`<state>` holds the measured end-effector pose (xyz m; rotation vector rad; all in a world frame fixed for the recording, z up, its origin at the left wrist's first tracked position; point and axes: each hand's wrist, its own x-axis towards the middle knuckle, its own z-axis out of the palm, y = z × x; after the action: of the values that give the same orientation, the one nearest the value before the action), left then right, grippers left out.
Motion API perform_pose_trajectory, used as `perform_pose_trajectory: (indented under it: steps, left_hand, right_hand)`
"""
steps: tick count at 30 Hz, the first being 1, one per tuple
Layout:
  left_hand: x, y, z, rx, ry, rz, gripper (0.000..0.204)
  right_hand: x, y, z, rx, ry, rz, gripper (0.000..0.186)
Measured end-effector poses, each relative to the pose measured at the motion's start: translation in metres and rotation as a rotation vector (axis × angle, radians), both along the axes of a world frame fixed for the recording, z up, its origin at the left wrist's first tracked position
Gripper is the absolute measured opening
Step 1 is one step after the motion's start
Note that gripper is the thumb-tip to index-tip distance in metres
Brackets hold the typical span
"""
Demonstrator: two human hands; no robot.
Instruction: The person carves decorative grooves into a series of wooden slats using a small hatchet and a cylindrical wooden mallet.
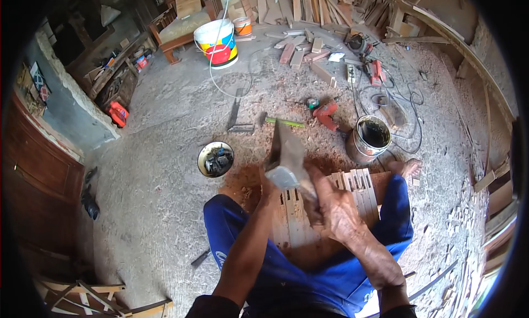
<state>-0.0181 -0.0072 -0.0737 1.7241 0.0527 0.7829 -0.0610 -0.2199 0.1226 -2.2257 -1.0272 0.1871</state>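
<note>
Lying at lower centre, slotted boards (297,230) are looking stiff, probably fragile where cut. Mid-frame, a blurred hatchet-like tool (289,147) is likely feeling top-heavy, so my right hand (337,206) is gripping its handle (312,210); my left hand (268,192) is partly hiding behind, its grip unclear.

Tool head (289,153): metal, dull
Slotted boards (299,227): bare wood, matt
Floor (149,208): rough, concrete-like
Trousers (395,213): matt cloth
Large bucket (221,52): smooth plastic, glossy
</note>
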Motion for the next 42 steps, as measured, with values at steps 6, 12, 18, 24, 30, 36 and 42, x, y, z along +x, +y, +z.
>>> perform_pose_trajectory:
  steps: [6, 12, 18, 24, 30, 36, 42]
  left_hand:
    - [-0.032, -0.03, -0.015, -0.399, 0.178, 0.086, 0.03]
    - [0.003, 0.053, -0.096, -0.128, 0.223, 0.121, 0.023]
    - [0.066, -0.002, -0.002, -0.259, 0.221, 0.049, 0.013]
    - [0.088, 0.186, -0.14, -0.405, 0.271, 0.074, 0.022]
    - [0.157, 0.073, -0.109, -0.103, 0.455, 0.372, 0.019]
    - [0.133, 0.083, -0.035, -0.297, 1.145, -0.347, 0.02]
    - [0.079, 0.082, 0.077, -0.282, 0.409, -0.341, 0.034]
  right_hand:
    - [0.027, 0.006, -0.06, -0.327, -0.035, -0.003, 0.066]
    - [0.022, 0.024, -0.03, -0.111, 0.151, 0.036, 0.068]
    - [0.083, 0.031, -0.046, -0.374, -0.164, -0.063, 0.065]
    - [0.086, 0.073, -0.012, -0.152, -0.119, 0.251, 0.055]
    - [0.082, 0.008, -0.072, 0.014, 0.249, -0.08, 0.054]
    - [0.008, -0.036, -0.143, 0.124, 0.905, -0.399, 0.048]
    - [-0.032, -0.053, -0.177, 0.185, 1.045, -0.494, 0.047]
